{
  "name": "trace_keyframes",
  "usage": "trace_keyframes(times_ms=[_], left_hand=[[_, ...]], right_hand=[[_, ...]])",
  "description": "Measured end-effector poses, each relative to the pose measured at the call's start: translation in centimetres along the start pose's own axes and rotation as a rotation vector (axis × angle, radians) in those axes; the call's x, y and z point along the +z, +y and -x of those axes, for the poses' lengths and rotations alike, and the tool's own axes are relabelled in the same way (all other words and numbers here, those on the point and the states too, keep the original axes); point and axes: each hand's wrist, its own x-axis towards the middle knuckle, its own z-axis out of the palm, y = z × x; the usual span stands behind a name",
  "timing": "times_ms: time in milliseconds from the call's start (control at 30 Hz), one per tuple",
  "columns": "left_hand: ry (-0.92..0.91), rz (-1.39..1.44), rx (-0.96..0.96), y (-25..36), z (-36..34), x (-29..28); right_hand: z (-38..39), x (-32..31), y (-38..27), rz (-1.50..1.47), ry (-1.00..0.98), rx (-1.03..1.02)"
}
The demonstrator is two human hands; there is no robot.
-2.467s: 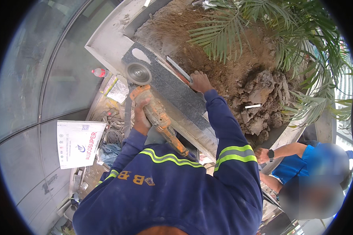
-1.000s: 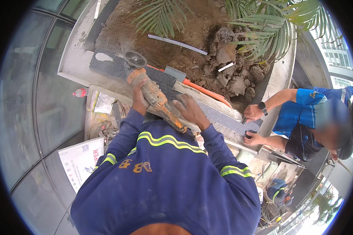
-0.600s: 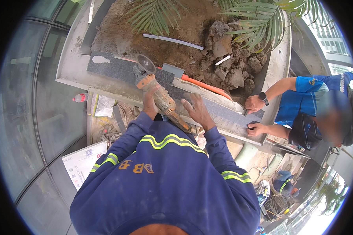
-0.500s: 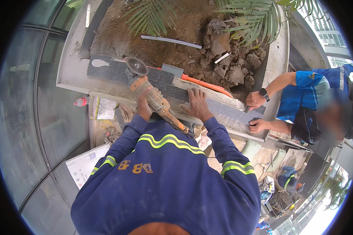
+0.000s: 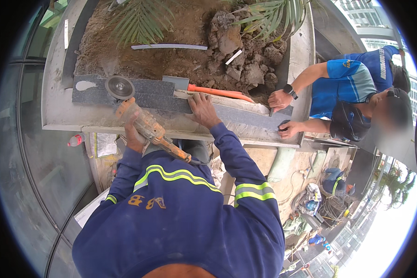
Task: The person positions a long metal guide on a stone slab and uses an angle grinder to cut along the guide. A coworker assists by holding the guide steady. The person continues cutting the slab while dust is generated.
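My left hand (image 5: pixel 133 133) is wrapped round a dusty orange angle grinder (image 5: pixel 146 123). Its round cutting disc (image 5: pixel 120 87) lies over the dark grey stone slab (image 5: pixel 148 100) capping the planter wall, and pale dust hangs just beyond it. My right hand (image 5: pixel 202 110) rests with outstretched fingers on the slab's near part, right of the grinder. Just beyond those fingers lies a long orange bar (image 5: pixel 217 91) with a flat grey piece (image 5: pixel 176 82) at its left end. Whether the disc touches the stone I cannot tell.
Soil (image 5: pixel 111 51) with broken clods and palm fronds (image 5: pixel 141 21) fills the planter. At the right, a co-worker in a blue shirt (image 5: pixel 345 83) has both hands at the slab's end. Glass panels (image 5: pixel 44 139) stand left. A bottle (image 5: pixel 76 139) sits below the planter's left edge.
My left hand has moved the grinder slightly left along the slab, and dust now shows by the disc. My right hand stays on the slab. The whole view has shifted.
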Motion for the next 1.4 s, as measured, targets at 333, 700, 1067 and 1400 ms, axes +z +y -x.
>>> trace_keyframes(times_ms=[333,700,1067,1400], left_hand=[[-0.008,-0.01,-0.024,-0.6,-0.9,2.2],[0.006,-0.102,0.001,-6.8,-2.5,7.0],[0.049,-0.174,0.098,-10.1,-5.2,5.5],[0.054,-0.384,0.352,-11.9,-4.9,5.8]], right_hand=[[0.7,-4.8,-3.1,-0.176,-0.068,0.326],[4.4,-9.6,-11.7,-0.418,-0.129,0.61],[5.0,-9.1,-8.9,-0.549,-0.255,0.627],[6.0,-7.8,-7.1,-0.607,-0.264,0.603]])
